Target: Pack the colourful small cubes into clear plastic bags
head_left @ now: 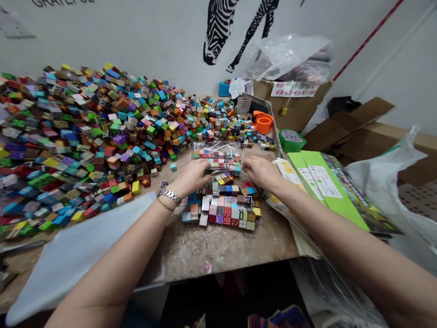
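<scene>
A clear plastic bag (216,148) with rows of small coloured cubes inside lies across the middle of the table. At its left end, my left hand (194,176) is closed on the plastic, a metal watch on the wrist. My right hand (261,172) pinches the opposite end, fingertips together at the edge. Just below the bag, nearer to me, sits a group of loose printed cubes (227,212), partly lined up in rows. Some of these cubes touch or lie under the bag's near edge; exactly which, I cannot tell.
A big heap of coloured cubes (85,132) covers the table's left and back. Pale plastic sheets (92,237) lie front left. Green boxes (327,191), green tape (291,140), an orange tape dispenser (263,122) and cardboard boxes (382,141) stand on the right.
</scene>
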Action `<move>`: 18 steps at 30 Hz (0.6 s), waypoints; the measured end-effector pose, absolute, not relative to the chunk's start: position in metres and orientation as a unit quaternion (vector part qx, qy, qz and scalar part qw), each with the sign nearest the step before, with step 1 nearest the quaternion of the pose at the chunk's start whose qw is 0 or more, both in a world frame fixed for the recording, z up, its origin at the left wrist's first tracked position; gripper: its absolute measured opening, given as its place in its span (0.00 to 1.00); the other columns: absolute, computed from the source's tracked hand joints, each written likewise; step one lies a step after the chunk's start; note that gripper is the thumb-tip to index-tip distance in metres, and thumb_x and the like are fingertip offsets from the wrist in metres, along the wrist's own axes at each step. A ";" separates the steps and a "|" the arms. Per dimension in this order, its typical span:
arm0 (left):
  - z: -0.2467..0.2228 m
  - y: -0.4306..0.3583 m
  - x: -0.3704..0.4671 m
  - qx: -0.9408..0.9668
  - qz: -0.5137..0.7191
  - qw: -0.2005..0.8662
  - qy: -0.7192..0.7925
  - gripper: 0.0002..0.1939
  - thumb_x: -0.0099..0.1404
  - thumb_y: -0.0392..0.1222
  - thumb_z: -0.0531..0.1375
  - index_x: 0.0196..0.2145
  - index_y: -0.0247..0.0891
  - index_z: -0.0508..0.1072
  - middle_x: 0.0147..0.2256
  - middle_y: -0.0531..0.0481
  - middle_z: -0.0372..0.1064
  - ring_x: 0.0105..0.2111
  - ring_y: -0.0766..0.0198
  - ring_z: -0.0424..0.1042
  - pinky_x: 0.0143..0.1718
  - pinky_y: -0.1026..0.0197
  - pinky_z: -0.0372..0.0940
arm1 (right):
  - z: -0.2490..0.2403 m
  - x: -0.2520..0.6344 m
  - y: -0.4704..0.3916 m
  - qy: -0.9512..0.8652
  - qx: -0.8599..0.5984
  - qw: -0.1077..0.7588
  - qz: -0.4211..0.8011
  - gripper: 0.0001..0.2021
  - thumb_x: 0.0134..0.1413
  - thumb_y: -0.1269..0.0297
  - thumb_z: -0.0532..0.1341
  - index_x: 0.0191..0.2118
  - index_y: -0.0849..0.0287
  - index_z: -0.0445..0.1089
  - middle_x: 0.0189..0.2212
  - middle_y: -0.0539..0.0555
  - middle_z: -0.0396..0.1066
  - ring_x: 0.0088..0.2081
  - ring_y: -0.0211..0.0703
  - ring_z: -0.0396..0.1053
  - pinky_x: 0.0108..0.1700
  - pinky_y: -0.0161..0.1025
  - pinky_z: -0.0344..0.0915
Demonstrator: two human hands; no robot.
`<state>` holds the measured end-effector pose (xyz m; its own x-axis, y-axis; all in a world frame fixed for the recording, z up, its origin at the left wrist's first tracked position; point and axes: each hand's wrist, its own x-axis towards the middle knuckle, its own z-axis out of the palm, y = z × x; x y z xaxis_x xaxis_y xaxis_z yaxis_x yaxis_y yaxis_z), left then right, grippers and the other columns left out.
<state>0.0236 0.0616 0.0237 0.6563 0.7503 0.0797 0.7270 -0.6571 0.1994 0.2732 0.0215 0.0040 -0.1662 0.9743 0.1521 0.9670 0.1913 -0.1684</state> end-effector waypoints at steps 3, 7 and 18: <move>0.014 0.062 0.013 0.895 0.084 0.075 0.431 0.08 0.65 0.38 0.58 0.43 0.38 0.69 0.48 0.43 0.69 0.49 0.55 0.69 0.51 0.55 0.65 | 0.005 0.269 0.019 -0.760 -0.641 0.104 0.023 0.14 0.61 0.70 0.55 0.48 0.60 0.72 0.45 0.61 0.75 0.46 0.52 0.71 0.45 0.43 0.64; 0.001 0.059 0.007 0.884 0.087 0.050 0.457 0.18 0.61 0.29 0.54 0.49 0.37 0.67 0.53 0.41 0.66 0.52 0.54 0.68 0.53 0.54 0.64 | 0.007 0.259 0.017 -0.767 -0.637 0.078 0.004 0.25 0.59 0.61 0.61 0.61 0.61 0.62 0.56 0.64 0.68 0.54 0.56 0.67 0.49 0.46 0.66; -0.006 0.051 0.006 0.828 0.082 0.012 0.554 0.14 0.67 0.28 0.48 0.46 0.36 0.68 0.46 0.38 0.69 0.45 0.53 0.73 0.44 0.54 0.68 | -0.001 0.245 0.032 -0.753 -0.656 -0.010 -0.048 0.19 0.60 0.60 0.61 0.54 0.59 0.66 0.53 0.62 0.69 0.49 0.52 0.71 0.40 0.41 0.66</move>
